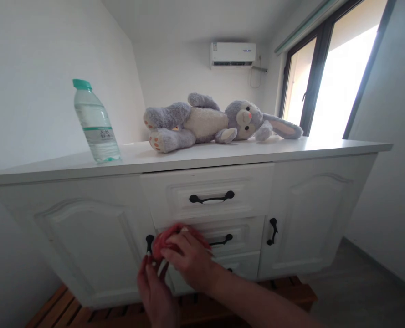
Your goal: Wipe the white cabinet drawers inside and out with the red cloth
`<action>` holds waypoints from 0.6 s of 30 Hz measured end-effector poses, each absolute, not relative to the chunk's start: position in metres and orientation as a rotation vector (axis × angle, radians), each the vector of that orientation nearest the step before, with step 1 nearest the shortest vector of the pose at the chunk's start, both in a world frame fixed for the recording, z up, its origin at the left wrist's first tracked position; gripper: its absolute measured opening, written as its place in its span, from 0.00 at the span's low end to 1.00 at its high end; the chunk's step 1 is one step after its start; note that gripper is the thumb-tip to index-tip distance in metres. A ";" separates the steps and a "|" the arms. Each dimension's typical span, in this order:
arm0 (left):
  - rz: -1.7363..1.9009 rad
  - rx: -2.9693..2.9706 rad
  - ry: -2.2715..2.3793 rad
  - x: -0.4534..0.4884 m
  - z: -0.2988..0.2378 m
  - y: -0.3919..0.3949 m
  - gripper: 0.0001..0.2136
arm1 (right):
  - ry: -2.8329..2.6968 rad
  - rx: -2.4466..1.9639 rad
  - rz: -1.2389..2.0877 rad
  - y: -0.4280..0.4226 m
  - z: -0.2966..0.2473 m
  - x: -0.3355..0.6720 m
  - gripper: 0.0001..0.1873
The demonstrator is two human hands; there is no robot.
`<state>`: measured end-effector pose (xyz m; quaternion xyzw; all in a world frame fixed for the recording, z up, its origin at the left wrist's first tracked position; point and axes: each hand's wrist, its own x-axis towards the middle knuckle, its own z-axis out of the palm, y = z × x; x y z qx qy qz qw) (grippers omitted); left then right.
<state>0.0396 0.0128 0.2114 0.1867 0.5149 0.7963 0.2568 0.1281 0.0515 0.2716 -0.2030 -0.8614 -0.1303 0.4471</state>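
Note:
A red cloth (pixel 165 239) is bunched under my right hand (pixel 190 259), whose fingers are curled over it against the white cabinet front. It lies between the left door's black handle (pixel 150 242) and the middle drawer's handle (pixel 223 239), covering part of the latter. My left hand (pixel 154 289) is just below, with thumb and fingers pinched at the lower end of the left door handle. The cloth's lower edge comes close to those fingertips, and the exact contact there is partly hidden.
On the white cabinet top (pixel 134 157) stand a water bottle (pixel 96 125) with a green cap and a grey plush rabbit (pixel 205 122) lying on its side. The top drawer handle (pixel 212 198) and right door handle (pixel 272 231) stick out. Wooden slats (pixel 64 310) lie below.

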 end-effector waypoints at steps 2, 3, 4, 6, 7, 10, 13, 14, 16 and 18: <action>2.188 0.631 1.583 0.025 0.218 0.018 0.27 | -2.240 -0.413 -0.456 0.081 0.255 0.095 0.11; 2.176 0.742 1.663 0.021 0.220 0.023 0.28 | -2.265 -0.389 -0.484 0.092 0.247 0.083 0.11; 2.151 0.871 1.722 0.020 0.221 0.027 0.28 | -2.273 -0.370 -0.487 0.101 0.240 0.076 0.11; 2.112 1.038 1.777 0.027 0.219 0.036 0.29 | -2.272 -0.379 -0.443 0.110 0.230 0.077 0.11; 2.090 1.085 1.779 0.036 0.218 0.039 0.30 | -2.260 -0.398 -0.432 0.111 0.228 0.086 0.11; 1.928 1.210 1.695 0.079 0.210 0.042 0.30 | -2.171 -0.499 -0.434 0.105 0.226 0.145 0.10; 1.698 1.323 1.520 0.144 0.209 0.044 0.28 | -2.064 -0.636 -0.501 0.092 0.229 0.235 0.10; 1.630 1.349 1.452 0.166 0.211 0.045 0.27 | -2.024 -0.696 -0.533 0.088 0.230 0.266 0.12; 1.522 1.425 1.292 0.207 0.219 0.048 0.27 | -1.954 -0.811 -0.594 0.084 0.231 0.318 0.16; 1.481 1.473 1.131 0.235 0.225 0.051 0.27 | -1.868 -0.876 -0.643 0.082 0.227 0.354 0.17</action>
